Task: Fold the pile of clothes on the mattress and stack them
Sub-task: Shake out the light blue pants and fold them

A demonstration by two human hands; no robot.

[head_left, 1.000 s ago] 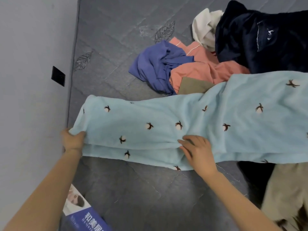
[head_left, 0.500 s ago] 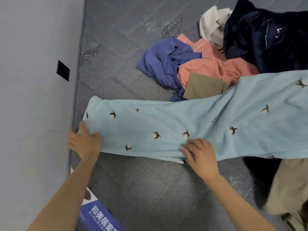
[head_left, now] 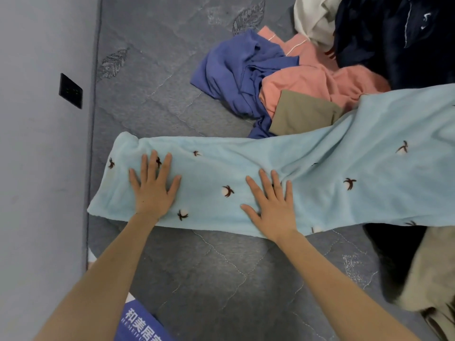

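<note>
A light blue fleece garment (head_left: pixel 344 168) with small brown-and-white motifs lies stretched across the grey mattress (head_left: pixel 197 267), running from the left edge off to the right. My left hand (head_left: pixel 154 185) presses flat on its left end, fingers spread. Nearer the middle of the cloth my right hand (head_left: pixel 273 205) lies flat too, fingers straight. Behind the garment sits the unfolded pile: a purple-blue piece (head_left: pixel 236 75), a salmon pink piece (head_left: pixel 315 82), a khaki piece (head_left: pixel 300 114), a cream piece (head_left: pixel 315 18) and a dark navy fleece (head_left: pixel 394 40).
A pale wall (head_left: pixel 37 168) with a black socket plate (head_left: pixel 70 91) runs along the mattress's left edge. A blue printed label (head_left: pixel 140 321) shows at the bottom. At the lower right lie a black cloth (head_left: pixel 398 244) and a beige cloth (head_left: pixel 433 274).
My left hand let go of the garment's left end and moved onto it, now flat. The right hand shifted up and flattened. The blue cloth now lies smoother on the mattress.
</note>
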